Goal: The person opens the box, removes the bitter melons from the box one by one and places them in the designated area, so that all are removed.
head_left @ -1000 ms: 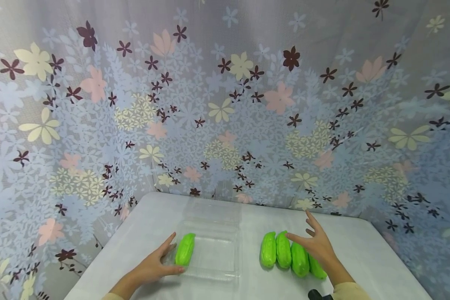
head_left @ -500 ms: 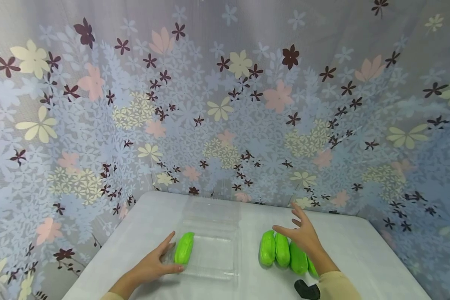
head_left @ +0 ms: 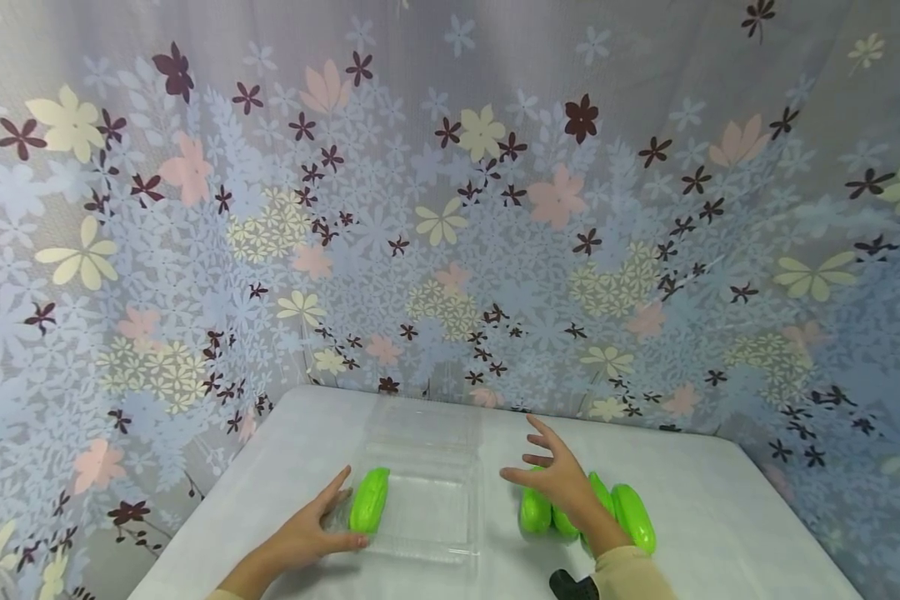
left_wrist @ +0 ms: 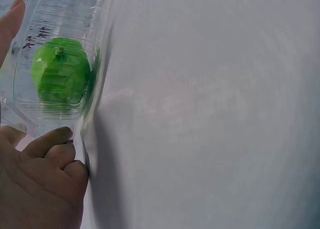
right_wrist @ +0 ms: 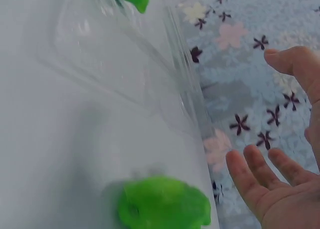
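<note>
A clear plastic clamshell container [head_left: 435, 533] lies open on the white table, its lid [head_left: 427, 425] folded back. One green cucumber [head_left: 369, 500] lies along its left side, also seen through the wall in the left wrist view as the cucumber [left_wrist: 60, 76]. My left hand [head_left: 307, 532] rests against the container's front left corner, thumb along the front rim, index finger along the side. My right hand [head_left: 558, 483] hovers open with spread fingers over the left end of a row of several green cucumbers [head_left: 633, 517] on the table, holding nothing. The nearest loose cucumber [right_wrist: 165, 204] lies below its palm.
A floral curtain [head_left: 450, 208] hangs close behind and beside the white table [head_left: 720, 500]. The table's left edge runs near my left arm. A black wrist device [head_left: 573, 586] sits at my right sleeve.
My right hand has moved left over the row of cucumbers, toward the container, uncovering the rightmost one. My left hand and the container have stayed put.
</note>
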`<state>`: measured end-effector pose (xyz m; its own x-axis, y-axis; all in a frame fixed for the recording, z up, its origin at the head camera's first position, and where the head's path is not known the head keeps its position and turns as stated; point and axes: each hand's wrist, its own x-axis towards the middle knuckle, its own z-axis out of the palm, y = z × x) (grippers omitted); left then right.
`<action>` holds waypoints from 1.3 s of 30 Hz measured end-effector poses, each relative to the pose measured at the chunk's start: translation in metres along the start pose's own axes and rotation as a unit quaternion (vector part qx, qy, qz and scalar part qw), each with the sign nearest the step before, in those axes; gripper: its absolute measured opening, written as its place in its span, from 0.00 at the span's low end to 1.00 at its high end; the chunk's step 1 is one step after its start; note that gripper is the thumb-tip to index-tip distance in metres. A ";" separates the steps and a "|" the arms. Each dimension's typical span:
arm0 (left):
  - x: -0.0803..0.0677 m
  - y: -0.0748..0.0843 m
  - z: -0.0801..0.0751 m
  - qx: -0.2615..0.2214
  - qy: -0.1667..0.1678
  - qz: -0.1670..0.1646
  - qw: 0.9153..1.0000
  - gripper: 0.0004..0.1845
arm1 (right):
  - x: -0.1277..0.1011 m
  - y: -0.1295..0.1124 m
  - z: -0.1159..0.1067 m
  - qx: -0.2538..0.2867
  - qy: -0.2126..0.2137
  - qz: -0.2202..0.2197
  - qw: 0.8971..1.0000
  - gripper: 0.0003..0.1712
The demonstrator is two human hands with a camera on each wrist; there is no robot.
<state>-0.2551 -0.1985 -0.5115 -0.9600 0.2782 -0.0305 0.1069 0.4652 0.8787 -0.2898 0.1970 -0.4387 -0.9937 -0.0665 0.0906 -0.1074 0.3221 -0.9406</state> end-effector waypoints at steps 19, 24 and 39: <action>0.001 -0.002 -0.001 0.009 0.001 0.001 1.000 0.61 | 0.001 -0.013 0.066 0.045 -0.091 -0.004 0.995 0.61; 0.002 -0.003 -0.001 0.005 0.000 0.000 1.000 0.61 | 0.000 -0.013 0.079 0.055 -0.115 -0.007 0.992 0.60; 0.000 0.000 0.000 -0.004 -0.005 0.004 1.000 0.61 | -0.003 -0.009 0.118 0.033 -0.149 0.001 0.988 0.58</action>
<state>-0.2554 -0.1990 -0.5117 -0.9565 0.2902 -0.0278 0.1126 0.4559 0.8829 -0.2819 0.0832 -0.4695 -0.9392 -0.3434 -0.0027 -0.0925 0.2606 -0.9610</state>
